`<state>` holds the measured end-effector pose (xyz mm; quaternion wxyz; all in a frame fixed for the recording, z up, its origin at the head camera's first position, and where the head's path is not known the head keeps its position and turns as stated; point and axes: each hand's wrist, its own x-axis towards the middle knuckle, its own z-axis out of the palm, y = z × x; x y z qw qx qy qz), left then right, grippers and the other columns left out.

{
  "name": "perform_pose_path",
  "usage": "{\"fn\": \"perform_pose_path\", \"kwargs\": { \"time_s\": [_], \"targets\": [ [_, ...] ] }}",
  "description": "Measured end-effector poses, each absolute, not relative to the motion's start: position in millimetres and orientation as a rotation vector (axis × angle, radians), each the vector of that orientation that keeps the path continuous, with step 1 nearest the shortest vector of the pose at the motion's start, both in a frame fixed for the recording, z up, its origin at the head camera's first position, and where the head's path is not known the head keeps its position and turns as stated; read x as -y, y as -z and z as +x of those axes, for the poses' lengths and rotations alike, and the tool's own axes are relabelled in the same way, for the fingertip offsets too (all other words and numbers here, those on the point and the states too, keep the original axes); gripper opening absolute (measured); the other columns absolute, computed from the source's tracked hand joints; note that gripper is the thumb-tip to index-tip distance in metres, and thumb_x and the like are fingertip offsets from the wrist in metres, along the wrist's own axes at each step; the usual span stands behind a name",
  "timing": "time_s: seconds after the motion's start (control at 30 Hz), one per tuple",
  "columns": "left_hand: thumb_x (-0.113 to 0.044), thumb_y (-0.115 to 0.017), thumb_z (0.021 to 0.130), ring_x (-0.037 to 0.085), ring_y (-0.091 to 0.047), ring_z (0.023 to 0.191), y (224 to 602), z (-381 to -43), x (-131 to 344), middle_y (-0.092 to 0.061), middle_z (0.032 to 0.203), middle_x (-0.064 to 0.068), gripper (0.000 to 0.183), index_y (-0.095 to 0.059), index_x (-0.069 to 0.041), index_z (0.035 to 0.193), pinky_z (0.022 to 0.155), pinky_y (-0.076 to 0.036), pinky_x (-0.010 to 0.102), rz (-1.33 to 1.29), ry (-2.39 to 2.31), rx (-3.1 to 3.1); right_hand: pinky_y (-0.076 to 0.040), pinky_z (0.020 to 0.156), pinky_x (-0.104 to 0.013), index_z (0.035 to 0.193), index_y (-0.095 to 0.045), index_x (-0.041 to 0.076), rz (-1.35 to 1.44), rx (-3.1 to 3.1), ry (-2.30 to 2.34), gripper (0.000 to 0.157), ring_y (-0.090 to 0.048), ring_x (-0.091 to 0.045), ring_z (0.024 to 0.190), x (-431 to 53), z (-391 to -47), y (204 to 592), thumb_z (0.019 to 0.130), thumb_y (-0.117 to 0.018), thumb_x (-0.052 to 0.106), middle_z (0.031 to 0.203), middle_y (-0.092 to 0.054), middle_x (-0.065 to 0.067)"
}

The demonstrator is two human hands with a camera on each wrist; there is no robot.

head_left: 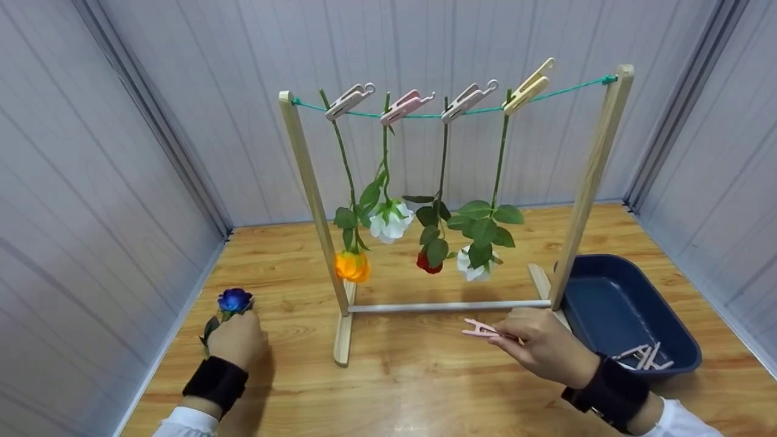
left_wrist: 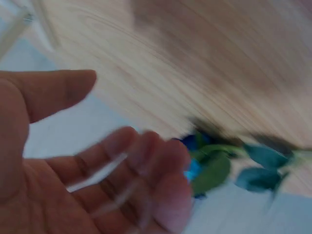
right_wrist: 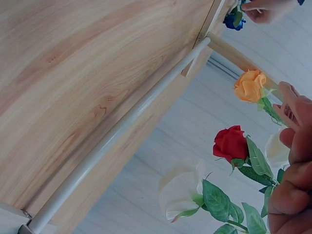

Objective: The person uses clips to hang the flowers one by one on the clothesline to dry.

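On the left of the table lies a blue rose [head_left: 234,300] with green leaves [left_wrist: 212,173]. My left hand [head_left: 238,340] is right over its stem. In the left wrist view the thumb stands well apart from the loosely bent fingers, and the rose shows beyond the fingertips. My right hand [head_left: 543,343] pinches a pink clothespin [head_left: 479,328] between thumb and fingers, in front of the rack. Upside down from the rack's green cord [head_left: 570,92] hang an orange rose [head_left: 352,267], a red rose [head_left: 430,261] and two white flowers [head_left: 391,221], each clipped by its stem.
The wooden rack [head_left: 595,182] stands mid-table, with a white bar [head_left: 449,307] low between its posts. To its right is a dark blue basin [head_left: 607,291] holding several clothespins [head_left: 646,357]. Panelled walls [head_left: 152,182] close in the back and sides.
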<state>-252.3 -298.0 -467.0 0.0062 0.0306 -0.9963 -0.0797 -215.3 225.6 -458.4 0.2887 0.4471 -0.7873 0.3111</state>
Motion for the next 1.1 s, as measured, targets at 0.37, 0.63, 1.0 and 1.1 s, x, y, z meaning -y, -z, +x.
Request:
{"fn": "perform_pose_path", "kwargs": {
  "time_s": [0.37,0.63,1.0,1.1],
  "targets": [
    [-0.010,-0.053,0.102,0.050,-0.072,0.082,475,-246,330,-0.069,0.095,0.041,0.033,-0.068,0.019,0.098,0.062,-0.059,0.060,0.389,0.208,3.133,-0.037,0.063,-0.015,0.086,-0.071,0.015,1.229,2.084,-0.789,0.031,-0.051,-0.005,0.065,-227,-216,459,0.077,-0.090,-0.007,0.074,-0.063,0.007],
    [-0.006,-0.056,0.102,0.049,-0.075,0.090,488,-248,340,-0.072,0.105,0.039,0.027,-0.072,0.014,0.109,0.070,-0.061,0.064,0.368,0.227,3.326,-0.035,0.062,-0.012,0.085,-0.069,0.016,1.232,2.131,-0.788,0.029,-0.048,-0.001,0.065,-226,-213,458,0.080,-0.089,-0.004,0.072,-0.059,0.008],
    [-0.002,-0.058,0.098,0.054,-0.073,0.092,495,-246,342,-0.069,0.100,0.041,0.024,-0.062,0.020,0.104,0.072,-0.062,0.065,0.305,0.243,3.224,-0.035,0.064,-0.012,0.083,-0.068,0.017,1.217,2.145,-0.818,0.029,-0.047,0.000,0.066,-228,-211,460,0.082,-0.088,-0.004,0.072,-0.056,0.009],
    [-0.002,-0.058,0.098,0.053,-0.073,0.089,496,-245,340,-0.068,0.098,0.040,0.020,-0.059,0.019,0.101,0.074,-0.062,0.064,0.298,0.259,3.205,-0.035,0.064,-0.012,0.083,-0.068,0.017,1.217,2.140,-0.820,0.029,-0.047,0.000,0.065,-229,-212,460,0.082,-0.089,-0.004,0.071,-0.056,0.009]
  ]
}}
